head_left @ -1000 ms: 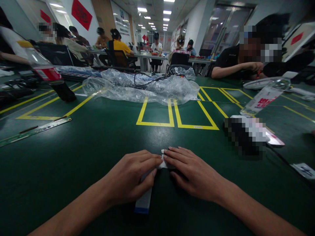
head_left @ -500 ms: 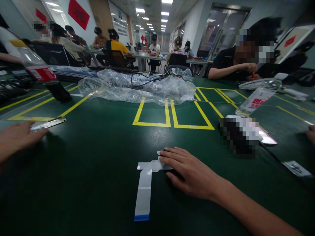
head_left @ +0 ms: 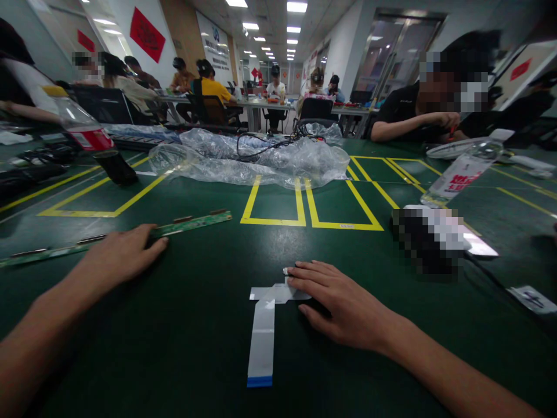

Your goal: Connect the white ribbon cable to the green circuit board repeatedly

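left hand (head_left: 122, 255) on circuit strip (head_left: 191, 222) | right hand (head_left: 339, 302) on ribbon cable (head_left: 263, 331)

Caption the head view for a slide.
Left hand on green circuit strip; right hand pins white ribbon cable.

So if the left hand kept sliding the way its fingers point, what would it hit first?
The left hand already touches the long green circuit strip. Beyond that, the mat looks free up to the yellow tape rectangle, though depth is hard to judge.

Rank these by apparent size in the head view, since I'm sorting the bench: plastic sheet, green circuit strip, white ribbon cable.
1. Plastic sheet, largest, despite lying farthest.
2. Green circuit strip, long and thin.
3. White ribbon cable, smallest, though nearest the camera.
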Tool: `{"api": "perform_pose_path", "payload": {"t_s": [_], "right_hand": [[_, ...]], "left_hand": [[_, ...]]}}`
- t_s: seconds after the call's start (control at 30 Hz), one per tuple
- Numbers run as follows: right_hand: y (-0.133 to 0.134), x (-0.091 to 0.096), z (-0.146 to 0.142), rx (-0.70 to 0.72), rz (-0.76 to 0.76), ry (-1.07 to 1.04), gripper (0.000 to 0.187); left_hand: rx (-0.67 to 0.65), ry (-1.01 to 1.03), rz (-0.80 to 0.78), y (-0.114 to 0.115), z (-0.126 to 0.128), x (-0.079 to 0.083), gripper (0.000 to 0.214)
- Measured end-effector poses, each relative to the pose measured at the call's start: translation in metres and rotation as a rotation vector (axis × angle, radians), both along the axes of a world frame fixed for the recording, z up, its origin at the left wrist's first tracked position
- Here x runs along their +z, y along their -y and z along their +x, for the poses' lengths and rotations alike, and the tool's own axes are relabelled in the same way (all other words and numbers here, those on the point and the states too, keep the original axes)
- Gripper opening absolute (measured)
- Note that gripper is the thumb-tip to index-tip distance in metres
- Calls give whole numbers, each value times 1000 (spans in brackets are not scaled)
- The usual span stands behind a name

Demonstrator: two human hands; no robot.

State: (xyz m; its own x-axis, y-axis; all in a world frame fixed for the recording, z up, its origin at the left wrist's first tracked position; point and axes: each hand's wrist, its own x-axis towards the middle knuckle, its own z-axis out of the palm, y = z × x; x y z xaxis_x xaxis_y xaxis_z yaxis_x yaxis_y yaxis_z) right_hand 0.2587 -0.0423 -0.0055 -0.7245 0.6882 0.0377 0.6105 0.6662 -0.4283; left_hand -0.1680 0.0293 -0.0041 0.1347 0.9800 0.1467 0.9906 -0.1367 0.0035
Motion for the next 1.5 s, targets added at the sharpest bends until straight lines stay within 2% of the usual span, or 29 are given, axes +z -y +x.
{"api": "perform_pose_path", "payload": {"t_s": [0.17,0.3,0.43,0.53,0.73,0.93,1.1,1.3,1.5], "right_hand": [[1,0,-2,0,29,-7,51],[1,0,-3,-12,84,20,49],[2,0,-5,-35,104,38,48],[3,1,-6,-33,103,34,48],[3,1,-8,12,69,41,50],[4,1,-9,-8,128,72,49],[3,0,-7,-13,108,101,54],[3,1,-7,-17,92,122,53],[3,-1,-7,-18,79,106,54]], "left_hand": [[-224,-33,-99,8,85,-13,58],[-400,19,-142,24,118,-16,58],[-425,33,-185,31,123,-16,57],[-430,24,-158,33,128,-19,57],[-486,22,-55,43,159,-18,54],[-605,116,-96,55,177,-10,50],[-665,265,-158,55,172,-10,52],[-640,395,-219,48,157,-10,56],[-684,367,-125,43,154,-8,43]]}}
